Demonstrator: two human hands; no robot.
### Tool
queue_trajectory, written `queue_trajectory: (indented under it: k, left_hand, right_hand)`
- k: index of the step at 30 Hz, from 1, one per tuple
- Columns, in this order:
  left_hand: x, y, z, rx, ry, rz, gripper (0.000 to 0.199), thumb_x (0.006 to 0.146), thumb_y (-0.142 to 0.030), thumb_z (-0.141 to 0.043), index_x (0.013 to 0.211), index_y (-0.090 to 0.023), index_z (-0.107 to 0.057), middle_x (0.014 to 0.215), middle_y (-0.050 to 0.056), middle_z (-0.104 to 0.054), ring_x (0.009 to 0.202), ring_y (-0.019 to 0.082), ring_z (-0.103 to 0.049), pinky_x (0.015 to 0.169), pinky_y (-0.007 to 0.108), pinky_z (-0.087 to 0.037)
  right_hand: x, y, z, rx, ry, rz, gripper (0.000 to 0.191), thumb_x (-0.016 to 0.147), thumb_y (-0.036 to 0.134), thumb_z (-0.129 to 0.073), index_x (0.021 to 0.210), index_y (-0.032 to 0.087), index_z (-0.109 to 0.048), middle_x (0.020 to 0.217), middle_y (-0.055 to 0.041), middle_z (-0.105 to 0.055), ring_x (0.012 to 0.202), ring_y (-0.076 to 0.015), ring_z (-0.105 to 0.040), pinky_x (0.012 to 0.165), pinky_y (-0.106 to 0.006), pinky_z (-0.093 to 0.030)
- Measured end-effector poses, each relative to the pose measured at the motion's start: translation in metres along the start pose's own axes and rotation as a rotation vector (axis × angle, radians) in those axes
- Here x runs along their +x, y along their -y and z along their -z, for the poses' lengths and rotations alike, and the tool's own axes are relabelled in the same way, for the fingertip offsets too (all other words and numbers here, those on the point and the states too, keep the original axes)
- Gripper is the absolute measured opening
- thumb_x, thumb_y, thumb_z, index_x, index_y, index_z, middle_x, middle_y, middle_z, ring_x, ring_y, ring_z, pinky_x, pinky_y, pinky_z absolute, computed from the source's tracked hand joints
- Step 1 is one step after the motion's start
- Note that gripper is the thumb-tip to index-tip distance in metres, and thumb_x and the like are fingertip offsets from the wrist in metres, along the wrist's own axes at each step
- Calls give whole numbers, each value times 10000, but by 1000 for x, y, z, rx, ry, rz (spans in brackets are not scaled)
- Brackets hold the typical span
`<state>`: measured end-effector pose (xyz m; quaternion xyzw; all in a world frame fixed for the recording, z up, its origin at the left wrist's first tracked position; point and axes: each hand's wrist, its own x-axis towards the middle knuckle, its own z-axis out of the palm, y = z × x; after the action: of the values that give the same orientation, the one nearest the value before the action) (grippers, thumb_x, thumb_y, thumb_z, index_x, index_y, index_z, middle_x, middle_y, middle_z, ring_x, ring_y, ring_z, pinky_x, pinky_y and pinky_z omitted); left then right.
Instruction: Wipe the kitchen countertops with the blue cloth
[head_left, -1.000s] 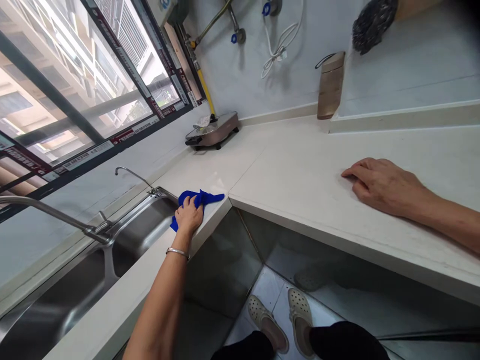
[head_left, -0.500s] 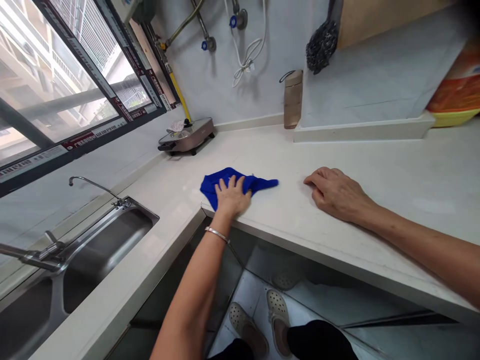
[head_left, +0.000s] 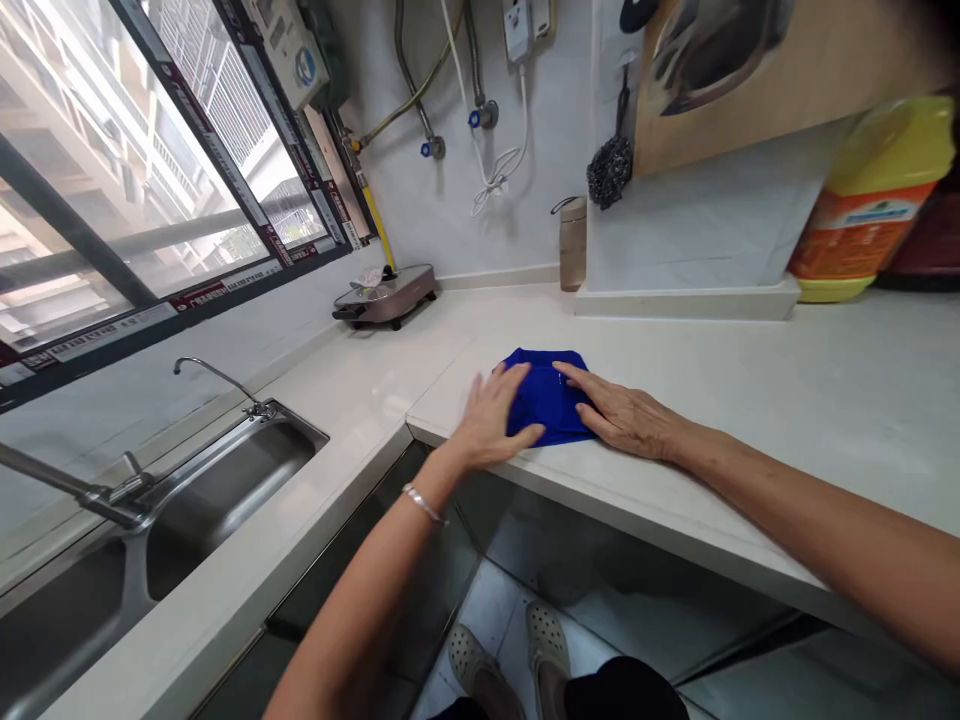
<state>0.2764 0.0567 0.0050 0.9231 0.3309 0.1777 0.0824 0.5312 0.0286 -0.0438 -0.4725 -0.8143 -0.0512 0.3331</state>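
blue cloth [head_left: 547, 405] near counter [head_left: 675, 360] front edge, left hand [head_left: 495, 415] spread at its left side, right hand [head_left: 619, 412] on its right side, fingers slightly parted

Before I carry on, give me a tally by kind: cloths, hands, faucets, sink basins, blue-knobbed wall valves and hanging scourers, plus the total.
Blue cloth: 1
Hands, left and right: 2
Faucets: 2
Sink basins: 2
Blue-knobbed valves: 2
Hanging scourer: 1
Total: 10
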Motion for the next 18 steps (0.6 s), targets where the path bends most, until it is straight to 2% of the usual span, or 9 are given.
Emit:
queue_trajectory:
  k: [2,4,7,10,13,16,18]
  left_hand:
    - [-42,27,23,79,-67,145,812,918,-561,-467,1583,-176,-205,1668,127,-256,1574,281,-74,1290,542,-40]
    - [-94,57,49,226,-83,346,785,928,-535,-451,1567,-123,-255,1659,167,-259,1570,310,-83,1283,555,-82]
    - [-176,89,84,421,46,656,772,932,-583,-408,1563,-150,-301,1655,160,-275,1565,337,-98,1262,565,-172]
    - [-239,102,105,413,74,804,807,903,-643,-405,1535,-141,-384,1594,217,-372,1520,431,-223,1198,651,-257]
    - [-267,103,110,352,120,809,846,889,-706,-383,1567,-202,-337,1626,208,-313,1532,405,-207,1206,647,-228]
    - [-269,104,106,342,178,758,927,840,-780,-425,1591,-263,-263,1658,213,-222,1552,398,-133,1198,684,-173]
    - [-266,105,103,355,195,744,1006,785,-825,-479,1592,-265,-260,1655,240,-205,1543,430,-141,1178,694,-193]
  right_hand:
    - [2,-3,-3,-13,98,4,607,946,303,-364,1551,263,-393,1480,-41,-540,1282,-259,-579,1061,-482,-509]
    - [4,-6,-5,-37,137,4,558,937,301,-343,1460,264,-535,1449,-28,-570,1320,-274,-544,1105,-529,-458]
    - [7,-6,-7,-48,164,-28,539,933,326,-324,1373,232,-621,1415,-42,-599,1327,-278,-532,1132,-536,-424]
    - [9,1,-6,-70,189,-80,557,934,373,-324,1379,195,-608,1394,-71,-611,1297,-282,-549,1138,-510,-421]
    - [14,14,-3,-95,255,-153,581,957,502,-324,1360,192,-605,1393,-90,-606,1285,-290,-554,1118,-493,-440]
    - [21,25,-5,-171,300,-242,630,969,622,-286,1313,207,-613,1319,-111,-638,1206,-303,-593,1040,-501,-491]
    - [27,28,-13,-289,277,-253,677,971,636,-258,1386,192,-556,1310,-149,-623,1208,-330,-582,1033,-539,-480]
